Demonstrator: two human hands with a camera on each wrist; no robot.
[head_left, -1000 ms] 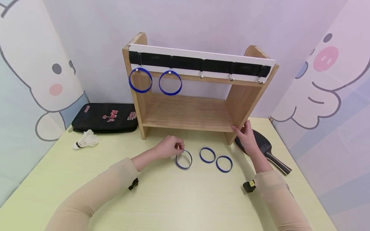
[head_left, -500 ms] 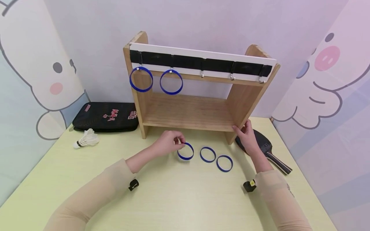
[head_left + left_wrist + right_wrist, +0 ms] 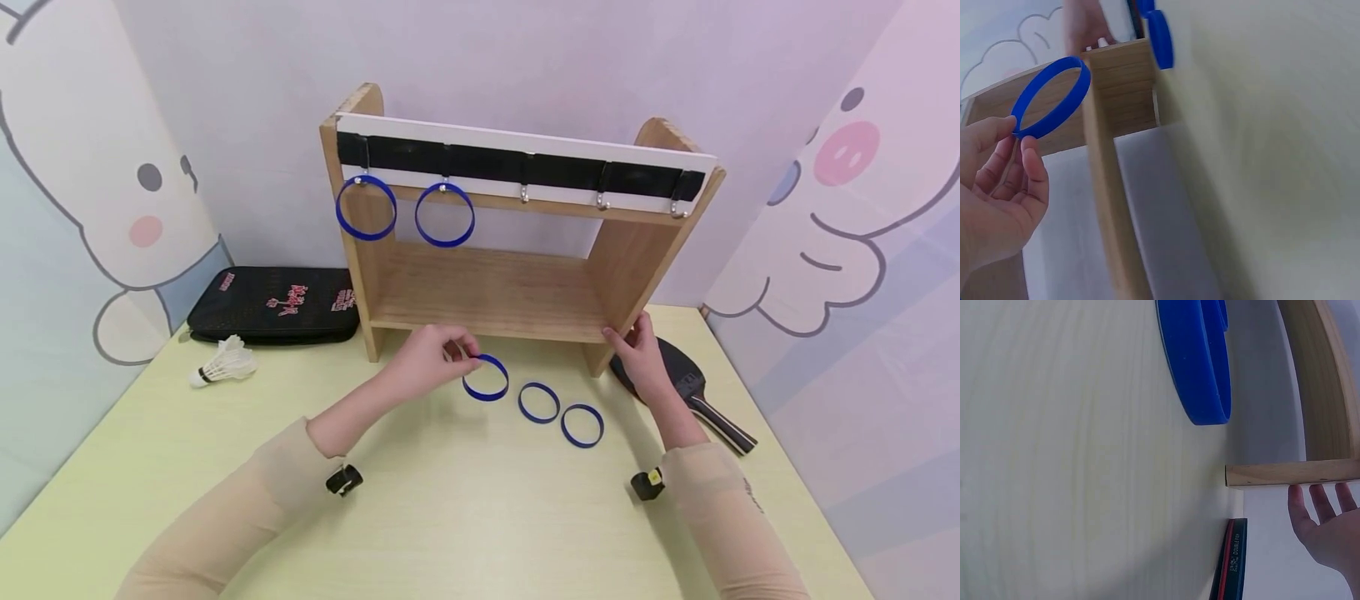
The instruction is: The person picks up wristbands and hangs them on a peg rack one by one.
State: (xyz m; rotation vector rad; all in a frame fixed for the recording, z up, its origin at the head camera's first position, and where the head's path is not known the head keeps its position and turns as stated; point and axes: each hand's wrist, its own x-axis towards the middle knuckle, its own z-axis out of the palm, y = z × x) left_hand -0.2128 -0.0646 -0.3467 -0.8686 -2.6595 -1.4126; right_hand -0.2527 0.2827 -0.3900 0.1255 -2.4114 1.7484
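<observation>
My left hand (image 3: 427, 363) pinches a blue ring (image 3: 1063, 114) between thumb and fingers. In the head view the ring is above the table, in front of the wooden shelf (image 3: 487, 292). Two more blue rings, one on the left (image 3: 542, 421) and one on the right (image 3: 582, 446), lie flat on the table. Two others, the leftmost (image 3: 366, 237) and its neighbour (image 3: 445, 244), hang from hooks on the shelf's front strip (image 3: 487, 167). My right hand (image 3: 641, 357) grips the shelf's lower right side, its thumb by the front edge and fingers on the outer face.
Three metal hooks, the middle one (image 3: 524, 197) among them, carry no ring. A black table tennis bat (image 3: 690, 385) lies beside the right hand. At the left are a black zip case (image 3: 273, 307) and a shuttlecock (image 3: 225, 363). Walls stand behind and at the sides.
My left hand has lifted its blue ring from the table and moved it slightly toward the shelf. The right hand keeps its place on the shelf side.
</observation>
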